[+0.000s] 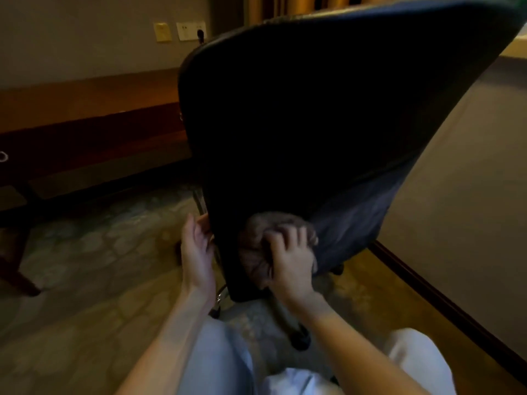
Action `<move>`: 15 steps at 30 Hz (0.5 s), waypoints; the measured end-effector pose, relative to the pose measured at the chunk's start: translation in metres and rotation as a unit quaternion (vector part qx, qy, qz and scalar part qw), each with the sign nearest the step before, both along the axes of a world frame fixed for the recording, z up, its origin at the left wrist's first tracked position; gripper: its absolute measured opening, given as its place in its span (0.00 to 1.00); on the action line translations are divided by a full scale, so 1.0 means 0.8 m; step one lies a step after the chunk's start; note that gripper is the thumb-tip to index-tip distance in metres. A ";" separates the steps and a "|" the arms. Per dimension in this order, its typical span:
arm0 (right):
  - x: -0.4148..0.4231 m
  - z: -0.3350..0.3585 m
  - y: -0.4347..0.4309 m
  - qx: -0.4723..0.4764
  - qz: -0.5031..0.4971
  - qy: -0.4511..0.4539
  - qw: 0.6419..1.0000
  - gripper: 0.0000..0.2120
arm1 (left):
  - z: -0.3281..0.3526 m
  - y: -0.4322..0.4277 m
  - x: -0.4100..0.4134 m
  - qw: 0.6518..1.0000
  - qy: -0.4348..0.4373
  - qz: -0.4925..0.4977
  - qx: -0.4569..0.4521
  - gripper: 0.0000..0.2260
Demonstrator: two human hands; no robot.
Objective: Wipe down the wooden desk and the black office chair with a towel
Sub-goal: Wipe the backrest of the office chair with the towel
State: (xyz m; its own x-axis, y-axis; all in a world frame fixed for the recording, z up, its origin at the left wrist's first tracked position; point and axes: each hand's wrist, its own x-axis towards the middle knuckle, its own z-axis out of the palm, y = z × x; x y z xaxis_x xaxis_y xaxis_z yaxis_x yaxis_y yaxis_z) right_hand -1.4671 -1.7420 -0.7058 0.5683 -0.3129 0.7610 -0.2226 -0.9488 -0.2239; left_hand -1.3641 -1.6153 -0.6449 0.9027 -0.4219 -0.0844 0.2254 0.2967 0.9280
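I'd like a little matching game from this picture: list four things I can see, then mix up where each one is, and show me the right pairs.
Things:
1. towel
2. left hand
3. wall sockets
4. wooden desk

Places:
A. along the wall, left of the black chair
B. gripping the side edge of the chair's back
C. bunched under the right hand, low on the chair's back
D. on the wall above the desk

Pairs: 1-C, 2-B, 3-D, 4-A.
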 end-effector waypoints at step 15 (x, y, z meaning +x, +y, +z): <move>-0.072 0.038 -0.022 0.125 -0.010 -0.123 0.985 0.19 | -0.059 -0.011 -0.007 0.995 0.090 0.005 0.033 0.27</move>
State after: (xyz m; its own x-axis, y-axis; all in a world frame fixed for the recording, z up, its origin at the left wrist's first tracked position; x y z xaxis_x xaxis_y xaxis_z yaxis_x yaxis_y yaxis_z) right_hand -1.5250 -1.7594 -0.6755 0.3692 -0.5161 0.7728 -0.1503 -0.8538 -0.4984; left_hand -1.3696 -1.6240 -0.6918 0.8742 -0.4019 -0.2725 0.3876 0.2395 0.8902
